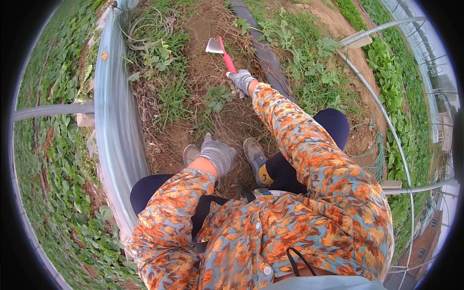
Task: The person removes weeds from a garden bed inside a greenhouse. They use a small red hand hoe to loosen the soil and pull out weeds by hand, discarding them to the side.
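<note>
My right hand, in a grey knitted glove, is closed around the red handle of a small hand hoe. The hoe's pale metal blade hangs over bare soil and dry roots ahead of me. My left hand, gloved the same way, is low in front of my left shoe, near my body; its fingers are partly hidden, and whether it holds anything does not show. A leafy green weed grows from the soil between the two hands. Grass tufts stand to its left.
Bluish plastic sheeting runs along the left, beside a leafy crop. A dark hose or film strip lies right of the hoe. Weeds, curved metal hoops and green cord are at the right. Coiled wire lies upper left.
</note>
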Motion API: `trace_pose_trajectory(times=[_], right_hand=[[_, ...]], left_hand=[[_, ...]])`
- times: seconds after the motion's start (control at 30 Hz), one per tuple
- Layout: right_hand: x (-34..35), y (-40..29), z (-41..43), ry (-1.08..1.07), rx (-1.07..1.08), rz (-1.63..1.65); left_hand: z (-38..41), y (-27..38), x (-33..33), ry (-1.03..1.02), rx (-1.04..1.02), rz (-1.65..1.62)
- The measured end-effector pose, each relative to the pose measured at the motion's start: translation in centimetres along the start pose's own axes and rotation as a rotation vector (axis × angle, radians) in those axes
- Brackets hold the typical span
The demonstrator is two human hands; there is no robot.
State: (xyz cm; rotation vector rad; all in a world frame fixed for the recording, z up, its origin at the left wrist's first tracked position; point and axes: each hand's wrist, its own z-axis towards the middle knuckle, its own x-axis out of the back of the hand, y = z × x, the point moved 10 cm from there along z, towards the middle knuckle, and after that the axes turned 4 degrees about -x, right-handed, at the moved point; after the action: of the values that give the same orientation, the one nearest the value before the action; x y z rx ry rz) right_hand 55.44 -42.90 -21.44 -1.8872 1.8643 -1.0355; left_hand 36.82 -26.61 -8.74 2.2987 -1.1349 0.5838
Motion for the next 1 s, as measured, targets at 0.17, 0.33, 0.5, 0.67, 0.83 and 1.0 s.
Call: trace_pose_trajectory(times=[0.17, 0.33, 0.5, 0.67, 0.83, 1.0], right_hand=[[3.3, -0.4, 8.7, 0.186, -0.126, 0.044], [-1.7, 7.5, 2.0, 0.152, -0.186, -0.414], [-1.7, 15.4, -15.6, -0.07, -0.265, -0.508], [2.0, 19.3, -21.8, -0.144, -0.317, -0.468], [2.1, 13.0, -11.8, 0.051, -0.067, -0.145], [2.3, 3.4, 0.8, 0.136, -0.091, -0.188]], left_hand=[[-1.4, -2.9, 2.6, 0.294, 0.155, -0.034], [-2.4, -4.3, 2.3, 0.183, 0.201, -0.038], [-2.0, -3.4, 1.5, 0.157, 0.172, -0.039], [-1.5, -0.5, 2.4, 0.215, 0.087, -0.022], [-0.1, 1.3, 0.6, 0.075, -0.003, -0.004], [-0.7, -0.7, 0.7, 0.071, 0.084, -0.028]])
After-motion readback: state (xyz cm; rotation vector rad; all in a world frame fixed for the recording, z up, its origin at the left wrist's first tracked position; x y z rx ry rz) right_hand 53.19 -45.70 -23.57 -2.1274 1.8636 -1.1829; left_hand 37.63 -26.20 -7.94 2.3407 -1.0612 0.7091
